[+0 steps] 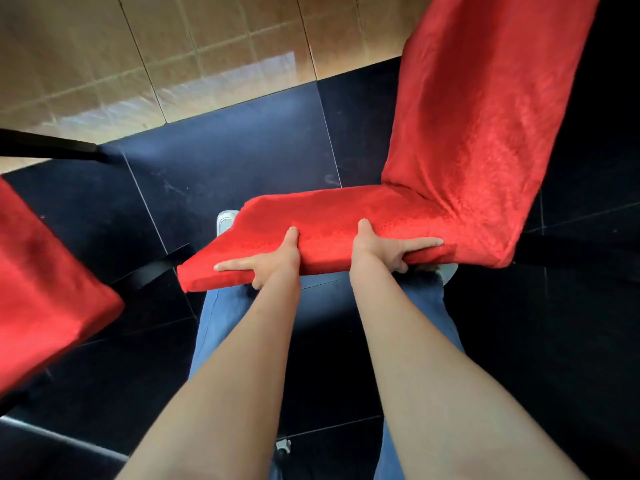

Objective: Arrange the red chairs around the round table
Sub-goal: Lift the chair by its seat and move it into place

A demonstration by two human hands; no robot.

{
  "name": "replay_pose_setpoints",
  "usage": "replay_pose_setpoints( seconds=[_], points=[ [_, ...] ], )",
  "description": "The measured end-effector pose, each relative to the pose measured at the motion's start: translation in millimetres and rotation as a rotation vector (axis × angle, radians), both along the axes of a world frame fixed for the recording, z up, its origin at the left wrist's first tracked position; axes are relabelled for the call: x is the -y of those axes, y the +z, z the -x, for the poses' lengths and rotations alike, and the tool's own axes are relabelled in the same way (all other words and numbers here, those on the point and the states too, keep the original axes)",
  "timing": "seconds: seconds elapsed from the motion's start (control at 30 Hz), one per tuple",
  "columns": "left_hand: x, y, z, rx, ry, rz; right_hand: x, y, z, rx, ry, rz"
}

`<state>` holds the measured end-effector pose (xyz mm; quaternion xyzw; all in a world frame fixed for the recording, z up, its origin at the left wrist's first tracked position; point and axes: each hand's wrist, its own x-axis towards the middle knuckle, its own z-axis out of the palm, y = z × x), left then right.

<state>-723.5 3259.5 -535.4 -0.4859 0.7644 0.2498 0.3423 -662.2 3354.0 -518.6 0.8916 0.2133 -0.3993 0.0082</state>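
Observation:
A red velvet-covered chair is right in front of me, its seat toward me and its tall back rising to the upper right. My left hand grips the near edge of the seat, thumb on top and fingers under. My right hand grips the same edge further right, thumb on top, forefinger stretched along the edge. A second red chair shows partly at the left edge. No round table is in view.
The floor near me is dark glossy tile; beyond it lies tan tile. Black chair legs cross the left side. My jeans-clad legs and a white shoe are under the seat.

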Motion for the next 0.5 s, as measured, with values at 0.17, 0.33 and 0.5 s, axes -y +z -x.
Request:
replay_pose_setpoints(
  seconds=[0.17,0.33,0.5],
  points=[
    [0.8,-1.7,-2.3,-0.012,-0.031,-0.002,1.9,-2.0,-0.8,0.007,0.012,-0.008],
    [-0.6,0.1,1.5,-0.003,-0.028,0.003,-0.2,1.1,0.6,-0.011,0.008,-0.004],
    [-2.1,1.4,1.9,-0.007,-0.031,0.012,-2.3,3.7,-0.1,-0.008,0.015,0.011]
  ],
)
